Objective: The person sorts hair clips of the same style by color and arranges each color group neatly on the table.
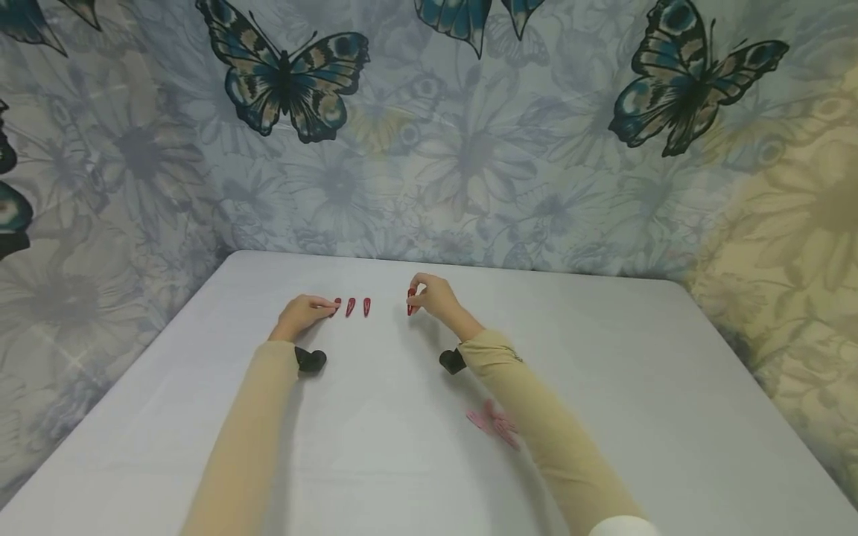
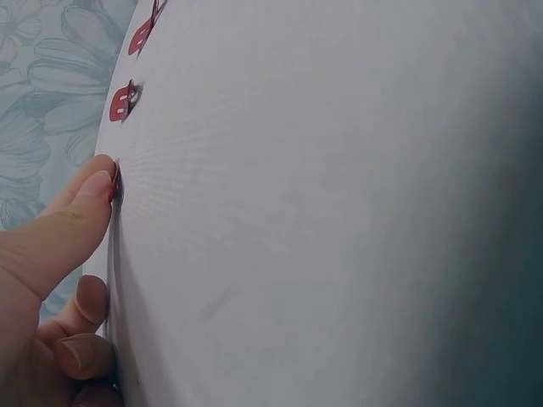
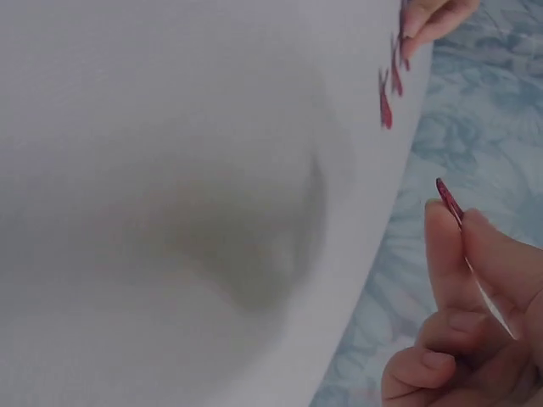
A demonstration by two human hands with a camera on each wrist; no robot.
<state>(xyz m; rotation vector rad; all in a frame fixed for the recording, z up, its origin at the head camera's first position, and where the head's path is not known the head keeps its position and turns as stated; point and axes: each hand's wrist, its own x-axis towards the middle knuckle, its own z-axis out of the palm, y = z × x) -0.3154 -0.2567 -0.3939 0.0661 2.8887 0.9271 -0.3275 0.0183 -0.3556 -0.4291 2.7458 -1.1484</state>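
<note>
Two red snap hair clips [image 1: 351,307] lie side by side on the white table, right of my left hand [image 1: 302,313]. The thumb and forefinger of that hand pinch a third red clip [image 1: 337,302] at the left end of the row, and they cover most of it in the left wrist view. To the right of the row, my right hand [image 1: 436,298] holds another red clip [image 3: 449,200] between thumb and forefinger, raised above the table. Its other fingers are curled in toward the palm.
Several pink clips [image 1: 494,423] lie in a small pile beside my right forearm, partly overlapped by the sleeve [image 1: 536,417]. The white table [image 1: 375,447] ends at a wall [image 1: 462,186] hung with butterfly-and-flower cloth, just beyond the hands.
</note>
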